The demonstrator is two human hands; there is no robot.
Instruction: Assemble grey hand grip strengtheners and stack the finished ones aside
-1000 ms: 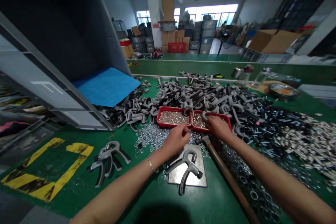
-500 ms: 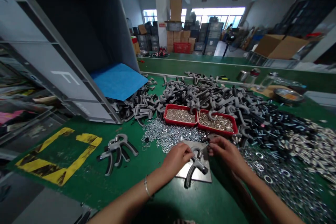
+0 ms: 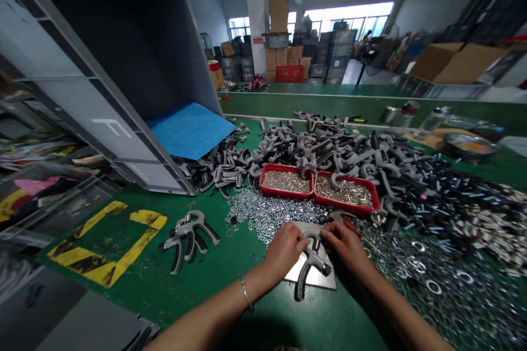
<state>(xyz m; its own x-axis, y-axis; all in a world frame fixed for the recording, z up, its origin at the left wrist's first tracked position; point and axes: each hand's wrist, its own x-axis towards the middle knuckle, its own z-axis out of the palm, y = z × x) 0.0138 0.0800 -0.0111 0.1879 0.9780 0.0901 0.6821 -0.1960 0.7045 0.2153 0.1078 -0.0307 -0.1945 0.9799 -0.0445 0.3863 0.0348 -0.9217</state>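
A grey and black hand gripper [image 3: 313, 266] lies on a steel plate [image 3: 325, 281] near the bench's front edge. My left hand [image 3: 285, 250] is shut around its curved head from the left. From the right, my right hand [image 3: 342, 247] presses its fingertips against the same head, and they hide whatever is under them. Beyond the hands sit two red trays [image 3: 286, 182] of small metal parts. Loose steel nuts [image 3: 263, 214] lie just left of the plate. A dark tool head [image 3: 338, 216] rests just above my right hand.
A tilted grey crate [image 3: 123, 77] with a blue sheet [image 3: 189, 130] looms at left. A large pile of grey gripper parts [image 3: 329, 148] fills the bench's middle. Black bolts [image 3: 436, 203] and steel washers [image 3: 432, 274] spread right. Assembled grippers [image 3: 188, 238] lie beside a yellow-taped square [image 3: 107, 244].
Both hands have come back from the red trays to the gripper on the plate and now touch its head. The wooden hammer handle at lower right no longer shows.
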